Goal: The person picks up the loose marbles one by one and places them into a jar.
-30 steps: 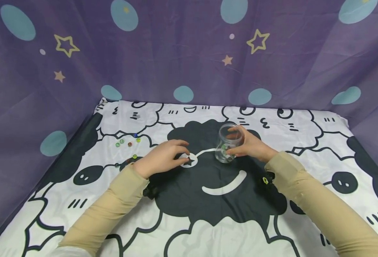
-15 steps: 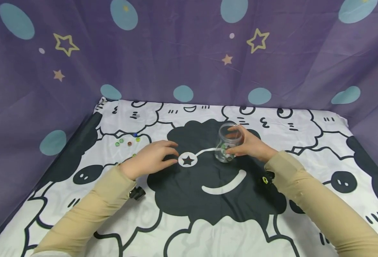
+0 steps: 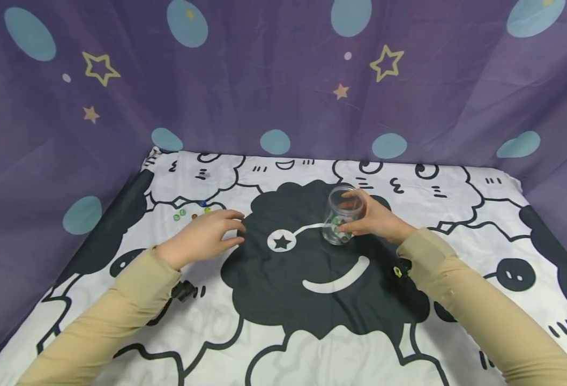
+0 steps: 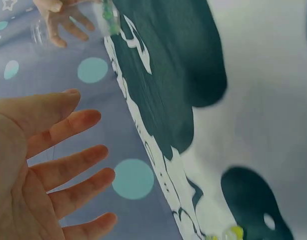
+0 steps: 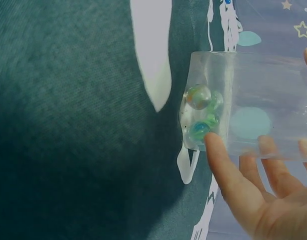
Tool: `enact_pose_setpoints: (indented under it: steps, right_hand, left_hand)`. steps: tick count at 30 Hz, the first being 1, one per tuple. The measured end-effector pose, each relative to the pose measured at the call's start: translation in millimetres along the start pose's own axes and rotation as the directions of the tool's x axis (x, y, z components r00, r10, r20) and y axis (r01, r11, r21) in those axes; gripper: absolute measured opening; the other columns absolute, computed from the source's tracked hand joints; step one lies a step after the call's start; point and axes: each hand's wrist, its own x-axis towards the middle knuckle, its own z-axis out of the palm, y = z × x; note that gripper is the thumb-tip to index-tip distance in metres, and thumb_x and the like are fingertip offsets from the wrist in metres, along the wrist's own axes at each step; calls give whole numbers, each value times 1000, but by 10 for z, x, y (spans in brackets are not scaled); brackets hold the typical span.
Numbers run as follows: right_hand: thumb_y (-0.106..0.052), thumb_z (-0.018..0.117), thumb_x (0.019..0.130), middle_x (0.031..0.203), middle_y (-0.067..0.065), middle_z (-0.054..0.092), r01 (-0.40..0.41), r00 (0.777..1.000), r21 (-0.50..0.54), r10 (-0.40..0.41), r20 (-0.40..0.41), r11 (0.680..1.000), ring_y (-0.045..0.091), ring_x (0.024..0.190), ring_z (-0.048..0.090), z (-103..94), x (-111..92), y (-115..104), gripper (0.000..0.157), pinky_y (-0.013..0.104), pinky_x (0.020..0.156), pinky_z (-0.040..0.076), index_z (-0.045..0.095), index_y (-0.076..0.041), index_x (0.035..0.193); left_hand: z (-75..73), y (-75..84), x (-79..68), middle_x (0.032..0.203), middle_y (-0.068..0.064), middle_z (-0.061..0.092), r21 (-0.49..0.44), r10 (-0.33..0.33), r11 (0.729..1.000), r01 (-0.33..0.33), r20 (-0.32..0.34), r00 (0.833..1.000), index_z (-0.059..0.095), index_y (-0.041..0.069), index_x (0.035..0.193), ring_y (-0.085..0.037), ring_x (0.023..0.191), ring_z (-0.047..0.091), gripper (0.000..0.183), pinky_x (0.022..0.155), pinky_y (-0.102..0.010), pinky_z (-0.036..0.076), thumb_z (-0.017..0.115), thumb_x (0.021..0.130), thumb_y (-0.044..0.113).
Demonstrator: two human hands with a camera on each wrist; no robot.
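A clear jar (image 3: 333, 217) stands upright on the dark part of the cloth. My right hand (image 3: 377, 219) grips it from the right side, thumb low on the wall and fingers around the far side. In the right wrist view, several glass marbles (image 5: 198, 96) with green, blue and orange swirls lie at the jar's bottom. My left hand (image 3: 203, 236) hovers over the cloth at the left. In the left wrist view its fingers (image 4: 76, 162) are spread, with nothing held. Loose marbles lie beyond it, among them a green one (image 3: 177, 217) and a blue one (image 3: 203, 203).
The table is covered by a black and white cartoon-sheep cloth (image 3: 332, 354). A purple curtain (image 3: 274, 80) with stars and teal ovals hangs behind it and along the sides. Yellow-tinged marbles (image 4: 235, 232) show at the bottom of the left wrist view.
My left hand has moved left, away from the jar towards the loose marbles, and now covers some of them. My right hand and the jar have stayed in place.
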Motion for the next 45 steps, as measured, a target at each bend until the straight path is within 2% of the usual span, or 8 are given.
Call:
enact_pose_setpoints:
  steps: [5, 22, 30, 35, 45]
  right_hand:
    - [-11, 78, 78, 141, 16, 43, 3, 1000, 4, -3, -5, 1000, 20, 90, 61, -3, 3, 6, 81, 42, 79, 58, 29, -11, 142]
    - [-9, 77, 79, 142, 15, 43, -9, 1000, 7, 9, -9, 1000, 18, 88, 60, -3, 0, -20, 81, 38, 75, 58, 29, -11, 143]
    - [-8, 76, 79, 142, 17, 42, 2, 1000, 12, -2, -4, 1000, 15, 87, 60, -3, -4, -9, 80, 37, 75, 58, 28, -9, 143]
    - [-8, 75, 80, 142, 18, 42, 3, 1000, 11, -3, -6, 1000, 16, 87, 60, -5, -17, -15, 80, 37, 76, 58, 28, -8, 144]
    - [-8, 76, 79, 141, 18, 42, 9, 1000, 13, -9, -4, 1000, 16, 86, 60, -1, -13, 7, 79, 40, 77, 58, 28, -8, 143]
  left_hand:
    - [-62, -110, -69, 121, -19, 61, 11, -6, 1000, 6, -5, 1000, 72, 7, 100, -33, 105, 61, 17, 86, -45, 53, 70, 86, 17]
    - [-201, -363, -245, 129, -22, 56, 54, -138, 989, 136, 53, 989, 71, 6, 103, -40, 116, 54, 22, 90, -51, 49, 71, 84, 17]
    - [-157, -516, -328, 126, -25, 56, 42, -181, 983, 178, 99, 979, 70, 3, 104, -41, 109, 58, 26, 86, -50, 51, 74, 81, 15]
    - [-105, -564, -339, 124, -26, 56, 61, -199, 979, 194, 103, 975, 71, 3, 102, -41, 109, 58, 26, 86, -51, 51, 76, 79, 14]
    - [-3, -594, -330, 121, -28, 57, 78, -182, 982, 174, 107, 978, 72, 2, 99, -42, 110, 56, 22, 85, -51, 52, 74, 78, 6]
